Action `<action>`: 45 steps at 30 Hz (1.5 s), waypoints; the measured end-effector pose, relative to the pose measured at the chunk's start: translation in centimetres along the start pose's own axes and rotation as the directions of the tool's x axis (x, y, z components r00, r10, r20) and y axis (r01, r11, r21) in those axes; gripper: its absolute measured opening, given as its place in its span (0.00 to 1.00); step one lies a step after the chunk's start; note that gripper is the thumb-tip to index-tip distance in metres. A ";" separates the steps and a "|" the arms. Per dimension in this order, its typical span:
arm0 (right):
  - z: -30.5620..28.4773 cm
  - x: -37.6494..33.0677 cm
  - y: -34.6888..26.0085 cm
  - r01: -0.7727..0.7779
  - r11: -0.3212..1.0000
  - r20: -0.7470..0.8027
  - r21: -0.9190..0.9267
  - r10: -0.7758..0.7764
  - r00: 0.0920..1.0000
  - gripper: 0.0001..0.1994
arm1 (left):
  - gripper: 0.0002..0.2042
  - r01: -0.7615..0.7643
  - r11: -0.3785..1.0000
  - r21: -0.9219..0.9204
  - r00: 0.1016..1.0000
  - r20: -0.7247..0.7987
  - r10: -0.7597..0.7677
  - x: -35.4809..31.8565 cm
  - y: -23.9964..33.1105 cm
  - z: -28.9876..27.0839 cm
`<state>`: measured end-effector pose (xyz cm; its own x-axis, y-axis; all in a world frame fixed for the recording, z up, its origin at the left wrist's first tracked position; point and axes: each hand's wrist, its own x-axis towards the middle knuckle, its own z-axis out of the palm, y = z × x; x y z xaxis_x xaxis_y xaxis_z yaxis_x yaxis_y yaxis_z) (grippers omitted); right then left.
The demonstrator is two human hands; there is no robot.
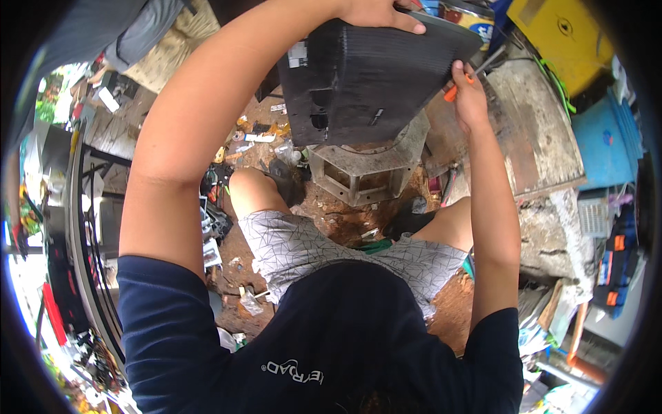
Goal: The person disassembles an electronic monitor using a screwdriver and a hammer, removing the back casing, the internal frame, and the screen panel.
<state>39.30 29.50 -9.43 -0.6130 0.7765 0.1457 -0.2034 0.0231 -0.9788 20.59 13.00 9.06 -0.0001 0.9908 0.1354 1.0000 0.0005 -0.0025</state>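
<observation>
A large black ribbed plastic casing (372, 83) stands upright in front of me, with cutouts and a pale label on its face. My left hand (383, 14) grips its top edge, thumb lying along the near face; the other fingers are partly cut off or hidden. At the casing's right edge, my right hand (471, 96) is closed round a screwdriver with an orange handle (451, 94), its metal shaft pointing up and right. Beneath the casing is a grey metal stand (355, 183) with open sides.
To the right lies a worn wooden board (538, 131), beside a blue bin (607, 138) and a yellow panel (562, 31). A can (472, 17) stands behind the casing. Scraps litter the brown floor around my legs. A dark metal frame (93, 228) runs along the left.
</observation>
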 end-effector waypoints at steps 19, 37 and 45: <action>-1.4 1.7 1.0 -0.107 0.994 -0.047 0.035 0.108 0.993 0.22 | 0.17 -0.092 0.383 -0.919 0.794 -0.300 -0.529 -13.1 -6.5 10.2; 1.3 4.5 0.6 -0.088 0.992 0.011 0.090 0.088 0.996 0.19 | 0.23 -0.095 0.282 -0.955 0.859 -0.222 -0.462 -13.7 -8.2 13.1; 3.4 4.9 0.1 -0.065 0.998 -0.069 -0.008 0.065 0.996 0.21 | 0.23 0.004 0.230 -0.973 0.785 -0.140 -0.604 -13.8 -9.4 13.4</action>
<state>33.70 31.14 -8.35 -0.5709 0.8179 0.0719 -0.1571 -0.0229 -0.9873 11.20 1.19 -6.09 -0.6034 0.7585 0.2461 0.2323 -0.1280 0.9642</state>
